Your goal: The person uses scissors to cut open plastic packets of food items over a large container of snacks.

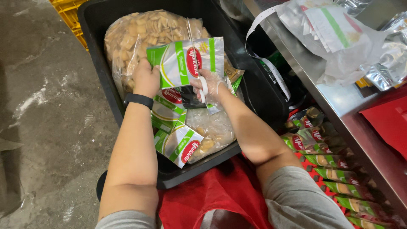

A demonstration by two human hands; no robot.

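Centre of frame: black plastic bin (258, 91), smooth-walled and deep, seen from above. Its upper part is filled by a big clear plastic bag of snack pieces (140, 34), pale tan, squarish and lumpy, the film crinkled and shiny.

Left hand (146, 78), bare, a black band on the wrist, comes in from the lower left with the forearm straight. Its fingers are curled over the left edge of a flat pouch (186, 59), glossy foil-and-clear film with green stripes and a red oval label. The pouch is held over the bin, just above frame centre, tilted slightly.

Right hand (208, 84) wears a thin clear plastic glove, wrinkled. It enters from the lower right, elbow bent, wrist turned inward, and is closed around a small white handle-like tool (204, 90) at the pouch's lower right corner. What the tool is cannot be told. The hands sit close together, both clamped, one on each side of the pouch.

Below the hands, in the bin: more striped pouches (178, 144), flat and overlapping, and a clear bag with snack pieces (212, 131).

Lower right: a row of filled pouches (335, 161), packed standing on edge, on a red crate (306, 159).

Right edge: stainless steel tabletop (352, 110), dull and brushed, carrying a loose clear bag of empty pouches (339, 34) and a red flat sheet (388, 123).

Left of frame: rough grey concrete floor (42, 106). Upper left corner: yellow plastic crate (68, 12). Bottom centre: red apron cloth (212, 199), folded over the lap.
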